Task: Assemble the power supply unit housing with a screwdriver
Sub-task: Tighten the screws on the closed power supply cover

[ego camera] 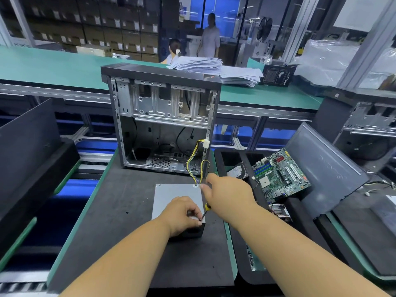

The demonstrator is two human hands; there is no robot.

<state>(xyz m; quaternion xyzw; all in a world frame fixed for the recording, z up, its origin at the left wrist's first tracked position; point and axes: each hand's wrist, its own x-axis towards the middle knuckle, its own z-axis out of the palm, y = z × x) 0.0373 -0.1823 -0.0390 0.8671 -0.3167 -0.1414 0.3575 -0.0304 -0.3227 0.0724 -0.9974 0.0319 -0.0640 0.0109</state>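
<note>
The power supply unit (177, 198) lies flat on your dark foam mat (128, 232), just before the open computer case (162, 118), its yellow-black cables (194, 159) running into the case. Your left hand (182, 215) pinches the screwdriver (205, 212) tip at the unit's near right corner. Your right hand (227, 194) is curled at the far right corner; what it holds cannot be told. A motherboard (280, 174) sits in the tray to the right.

Beyond my black work mat (120, 232) runs a long green bench (53, 65). Behind that bench, cardboard boxes (96, 26) are stacked high along the wall. To their right, past the bench's far edge, glows a blue partition (222, 11), with aluminium-framed glazing (300, 28) further right.
</note>
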